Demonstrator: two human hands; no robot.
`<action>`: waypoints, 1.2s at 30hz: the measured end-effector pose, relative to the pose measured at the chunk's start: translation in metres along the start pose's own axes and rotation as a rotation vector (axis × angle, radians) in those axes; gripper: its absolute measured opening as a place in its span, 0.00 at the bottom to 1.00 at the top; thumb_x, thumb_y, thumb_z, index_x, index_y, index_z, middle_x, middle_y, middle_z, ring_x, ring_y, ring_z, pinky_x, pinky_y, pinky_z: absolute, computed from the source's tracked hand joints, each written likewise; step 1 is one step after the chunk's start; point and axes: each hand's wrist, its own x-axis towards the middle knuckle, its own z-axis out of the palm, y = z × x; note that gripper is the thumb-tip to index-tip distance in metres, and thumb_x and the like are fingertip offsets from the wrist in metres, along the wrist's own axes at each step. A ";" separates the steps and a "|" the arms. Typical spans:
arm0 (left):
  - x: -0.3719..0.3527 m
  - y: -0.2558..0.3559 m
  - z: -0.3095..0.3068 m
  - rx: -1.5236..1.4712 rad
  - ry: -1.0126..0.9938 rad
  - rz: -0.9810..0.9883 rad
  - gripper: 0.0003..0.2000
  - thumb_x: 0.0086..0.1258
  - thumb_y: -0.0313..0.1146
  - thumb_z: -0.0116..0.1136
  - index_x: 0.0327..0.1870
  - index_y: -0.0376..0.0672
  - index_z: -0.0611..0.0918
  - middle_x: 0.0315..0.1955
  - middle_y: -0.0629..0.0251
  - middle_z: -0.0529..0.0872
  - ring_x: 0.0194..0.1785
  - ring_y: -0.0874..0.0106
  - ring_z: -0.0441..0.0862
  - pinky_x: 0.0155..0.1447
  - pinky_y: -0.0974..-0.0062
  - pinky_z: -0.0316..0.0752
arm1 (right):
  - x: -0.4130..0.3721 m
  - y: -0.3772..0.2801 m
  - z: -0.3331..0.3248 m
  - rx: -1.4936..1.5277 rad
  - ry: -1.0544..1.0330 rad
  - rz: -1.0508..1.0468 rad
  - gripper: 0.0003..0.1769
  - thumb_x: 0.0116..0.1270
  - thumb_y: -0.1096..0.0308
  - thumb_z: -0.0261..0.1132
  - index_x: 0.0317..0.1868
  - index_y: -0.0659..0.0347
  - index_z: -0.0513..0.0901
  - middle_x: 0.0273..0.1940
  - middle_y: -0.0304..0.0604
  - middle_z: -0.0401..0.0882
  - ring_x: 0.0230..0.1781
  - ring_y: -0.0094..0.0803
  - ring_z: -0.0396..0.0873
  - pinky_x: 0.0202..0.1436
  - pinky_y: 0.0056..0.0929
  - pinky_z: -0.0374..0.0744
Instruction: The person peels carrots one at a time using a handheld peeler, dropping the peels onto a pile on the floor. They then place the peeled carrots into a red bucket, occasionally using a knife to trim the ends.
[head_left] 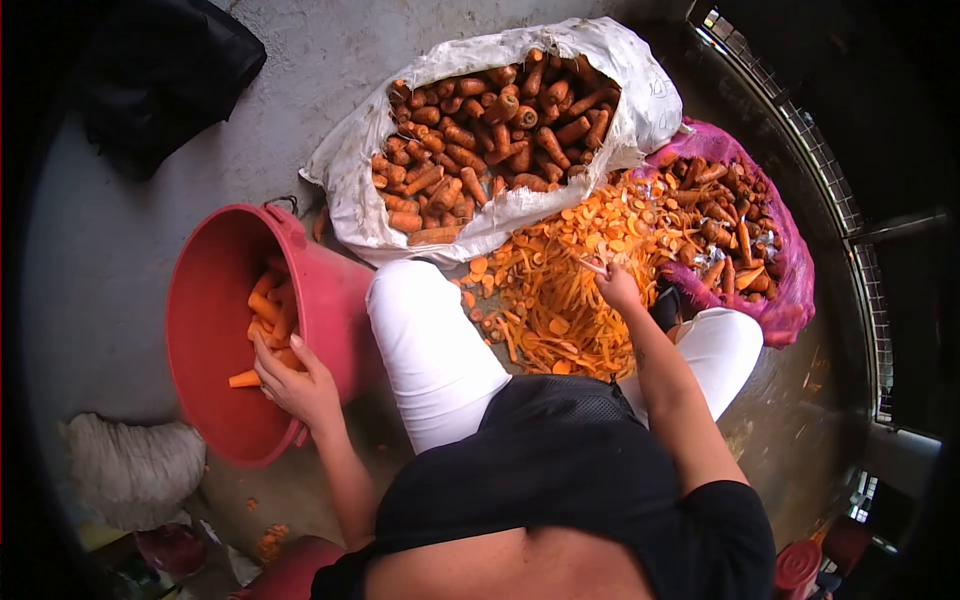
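Note:
My left hand (295, 380) is inside the mouth of the red bucket (205, 300), with its fingers on a peeled carrot (245, 379) whose tip sticks out beside them. More peeled carrots (266, 308) lie in the bucket just beyond my fingers. Over the heap of carrot peelings and slices (565, 290), my right hand (618, 286) is closed round a small, thin tool (592, 266), too small to make out clearly. The heap lies on the floor between my knees.
A white sack (350, 190) of unpeeled carrots lies ahead, with a pink mesh sack (795, 270) of carrots and scraps at its right. At the upper left is a black bag (165, 80). A whitish sack (135, 470) sits at the lower left.

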 end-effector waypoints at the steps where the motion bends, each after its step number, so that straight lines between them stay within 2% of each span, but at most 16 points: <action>1: -0.002 0.002 0.000 0.025 -0.004 -0.022 0.23 0.72 0.40 0.53 0.63 0.36 0.69 0.49 0.50 0.78 0.44 0.57 0.81 0.43 0.67 0.77 | -0.005 -0.006 -0.004 -0.014 -0.004 -0.009 0.20 0.62 0.55 0.59 0.44 0.64 0.76 0.36 0.57 0.81 0.38 0.51 0.80 0.43 0.44 0.75; 2: -0.003 0.006 -0.001 0.048 -0.005 -0.045 0.24 0.71 0.40 0.53 0.63 0.37 0.69 0.47 0.49 0.80 0.43 0.56 0.82 0.41 0.66 0.77 | -0.007 -0.011 -0.006 -0.030 -0.004 -0.021 0.19 0.62 0.56 0.59 0.44 0.65 0.76 0.35 0.56 0.81 0.38 0.49 0.81 0.43 0.43 0.76; 3: -0.004 0.013 -0.003 0.071 -0.130 -0.172 0.23 0.71 0.40 0.53 0.62 0.38 0.70 0.36 0.54 0.84 0.34 0.59 0.83 0.35 0.66 0.77 | -0.007 -0.013 -0.006 -0.045 0.017 -0.016 0.18 0.63 0.56 0.58 0.43 0.63 0.76 0.35 0.55 0.82 0.38 0.49 0.81 0.43 0.43 0.76; 6: -0.006 0.008 0.002 0.154 -0.044 0.036 0.21 0.71 0.40 0.53 0.61 0.39 0.72 0.26 0.59 0.85 0.25 0.61 0.82 0.30 0.65 0.75 | -0.010 -0.019 -0.011 -0.037 0.005 -0.005 0.18 0.62 0.57 0.58 0.43 0.63 0.76 0.35 0.55 0.82 0.38 0.49 0.81 0.44 0.43 0.76; 7: -0.005 0.006 0.002 0.168 0.010 0.138 0.19 0.71 0.38 0.53 0.59 0.38 0.74 0.27 0.59 0.85 0.26 0.62 0.82 0.30 0.67 0.75 | -0.010 -0.017 -0.010 -0.037 0.013 -0.026 0.18 0.62 0.56 0.57 0.43 0.62 0.76 0.36 0.55 0.82 0.38 0.50 0.81 0.45 0.44 0.76; 10: -0.013 -0.007 0.005 0.097 0.018 0.218 0.18 0.71 0.36 0.52 0.57 0.36 0.75 0.27 0.60 0.84 0.26 0.62 0.82 0.30 0.68 0.75 | -0.009 -0.006 -0.009 -0.128 0.042 -0.074 0.18 0.62 0.55 0.56 0.43 0.62 0.76 0.36 0.56 0.82 0.39 0.51 0.80 0.45 0.45 0.76; 14: -0.014 -0.012 0.004 -0.023 0.053 0.248 0.16 0.70 0.32 0.53 0.54 0.32 0.76 0.27 0.60 0.85 0.27 0.62 0.82 0.33 0.68 0.75 | -0.007 0.003 -0.012 -0.088 0.034 -0.046 0.19 0.63 0.54 0.57 0.42 0.63 0.75 0.35 0.57 0.80 0.38 0.53 0.79 0.42 0.47 0.75; 17: -0.013 -0.011 0.001 -0.054 0.056 0.286 0.14 0.69 0.28 0.53 0.53 0.30 0.75 0.29 0.54 0.86 0.32 0.59 0.84 0.37 0.68 0.78 | -0.005 0.010 -0.014 -0.086 0.046 -0.038 0.18 0.63 0.55 0.58 0.40 0.64 0.74 0.35 0.58 0.80 0.38 0.55 0.79 0.42 0.47 0.74; 24: -0.016 -0.023 0.005 -0.172 0.040 0.248 0.14 0.67 0.31 0.54 0.48 0.29 0.76 0.27 0.55 0.84 0.29 0.58 0.84 0.36 0.66 0.78 | -0.001 -0.003 -0.007 -0.125 0.004 -0.061 0.17 0.63 0.56 0.58 0.39 0.63 0.73 0.35 0.58 0.79 0.38 0.55 0.78 0.41 0.47 0.74; 28: -0.017 -0.018 0.004 -0.097 0.006 0.215 0.14 0.68 0.32 0.54 0.48 0.31 0.76 0.27 0.56 0.83 0.29 0.59 0.83 0.35 0.67 0.77 | 0.000 -0.003 -0.002 -0.136 -0.035 -0.075 0.16 0.65 0.56 0.57 0.39 0.63 0.73 0.33 0.57 0.78 0.35 0.53 0.77 0.39 0.47 0.73; 29: -0.015 -0.014 -0.003 -0.031 -0.044 0.219 0.15 0.69 0.33 0.54 0.49 0.31 0.76 0.27 0.58 0.83 0.27 0.62 0.82 0.33 0.68 0.77 | -0.001 -0.002 0.000 -0.129 -0.053 -0.073 0.16 0.65 0.56 0.57 0.39 0.63 0.73 0.33 0.57 0.78 0.34 0.53 0.78 0.38 0.47 0.73; 32: -0.039 -0.027 -0.033 -0.268 0.094 -0.190 0.19 0.70 0.35 0.54 0.55 0.30 0.73 0.38 0.54 0.82 0.40 0.61 0.83 0.44 0.65 0.77 | -0.003 -0.006 0.005 -0.162 -0.071 -0.090 0.17 0.65 0.56 0.57 0.41 0.64 0.73 0.33 0.57 0.79 0.33 0.53 0.78 0.38 0.47 0.73; 34: -0.055 -0.053 -0.051 0.060 0.205 -0.194 0.24 0.71 0.35 0.54 0.63 0.32 0.66 0.57 0.47 0.71 0.57 0.57 0.74 0.55 0.62 0.74 | 0.000 -0.006 0.011 -0.201 -0.079 -0.107 0.18 0.65 0.56 0.57 0.43 0.64 0.74 0.33 0.57 0.79 0.33 0.53 0.78 0.37 0.47 0.74; 36: -0.053 -0.053 -0.035 -0.172 0.442 -0.756 0.25 0.71 0.34 0.54 0.65 0.34 0.63 0.62 0.46 0.65 0.62 0.55 0.68 0.61 0.61 0.70 | 0.000 -0.003 0.016 -0.188 -0.095 -0.117 0.18 0.65 0.56 0.57 0.43 0.64 0.74 0.32 0.57 0.79 0.33 0.54 0.78 0.38 0.47 0.74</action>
